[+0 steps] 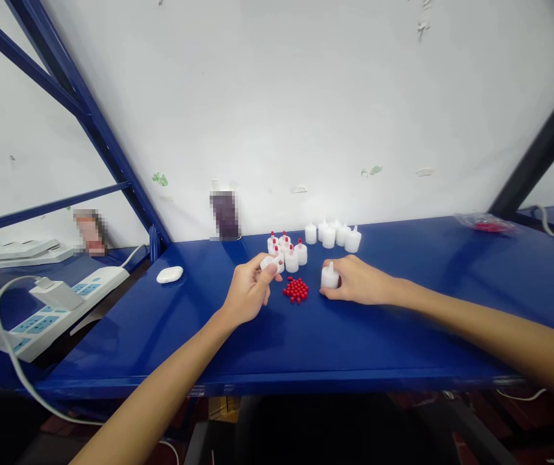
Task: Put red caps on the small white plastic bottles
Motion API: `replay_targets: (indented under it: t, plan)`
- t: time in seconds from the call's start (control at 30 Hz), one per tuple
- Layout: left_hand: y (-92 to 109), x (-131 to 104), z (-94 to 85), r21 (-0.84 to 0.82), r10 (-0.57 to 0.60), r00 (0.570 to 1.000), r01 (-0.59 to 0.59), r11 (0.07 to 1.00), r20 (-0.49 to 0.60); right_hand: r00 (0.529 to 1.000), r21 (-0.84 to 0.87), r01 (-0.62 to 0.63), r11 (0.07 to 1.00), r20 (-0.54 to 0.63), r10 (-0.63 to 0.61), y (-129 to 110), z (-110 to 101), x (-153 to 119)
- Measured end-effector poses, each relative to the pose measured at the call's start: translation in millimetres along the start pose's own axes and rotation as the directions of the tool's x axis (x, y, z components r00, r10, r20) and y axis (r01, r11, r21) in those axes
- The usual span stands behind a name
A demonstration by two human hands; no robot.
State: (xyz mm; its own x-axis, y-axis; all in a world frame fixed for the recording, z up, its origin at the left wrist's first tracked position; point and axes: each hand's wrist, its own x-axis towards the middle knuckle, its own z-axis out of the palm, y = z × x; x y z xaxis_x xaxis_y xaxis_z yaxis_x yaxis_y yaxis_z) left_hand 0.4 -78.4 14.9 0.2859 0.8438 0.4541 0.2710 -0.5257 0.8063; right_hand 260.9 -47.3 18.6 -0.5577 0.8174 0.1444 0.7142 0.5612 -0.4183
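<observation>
My left hand (248,290) is closed around a small white bottle (269,261), which lies tilted with its nozzle pointing right; fingers hide part of it. On the right, my right hand (361,281) grips another white bottle (329,278) by its side, upright with a bare nozzle, at the tabletop. Between the hands lies a pile of small red caps (296,290). Just behind my left hand stand several white bottles (291,260) with red caps on their nozzles. Farther back is a group of white bottles (353,240) without red caps.
The blue table (306,349) ends at a white wall. A white earbud case (169,274) lies at the left. Beyond it are a power strip (68,310) with cables and a blue metal frame (97,129). A plastic bag (487,224) with red contents lies far right.
</observation>
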Motion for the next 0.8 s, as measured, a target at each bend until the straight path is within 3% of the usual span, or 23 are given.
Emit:
replay_targets:
  t: [0.1, 0.17, 0.3, 0.43, 0.6, 0.8]
  plan:
    - [-2, 0, 2.2, 0.028, 0.13, 0.991, -0.131, 0.991, 0.033, 0.99, 0.059, 0.002, 0.998, -0.14, 0.006, -14, 1, -4]
    - [-3, 1, 4.1, 0.057, 0.251, 0.967, -0.253, 0.966, 0.036, 0.97, 0.09, 0.068, 0.994, -0.241, -0.044, -30, 4, -4]
    - [-3, 3, 9.1, 0.078, 0.382, 0.922, -0.387, 0.919, 0.069, 0.947, 0.178, 0.243, 0.954, -0.256, -0.193, -63, 18, 6]
    - [-2, 4, 10.2, 0.018, 0.37, 0.927, -0.371, 0.928, 0.06, 0.925, 0.241, 0.352, 0.904, -0.235, -0.298, -77, 32, 25]
    - [1, 3, 6.6, -0.012, 0.362, 0.932, -0.362, 0.932, -0.009, 0.903, 0.249, 0.391, 0.886, -0.288, -0.317, -81, 33, 39]
    - [3, 4, 7.6, 0.018, 0.355, 0.935, -0.355, 0.935, 0.003, 0.934, 0.255, 0.271, 0.928, -0.304, -0.189, -85, 25, 35]
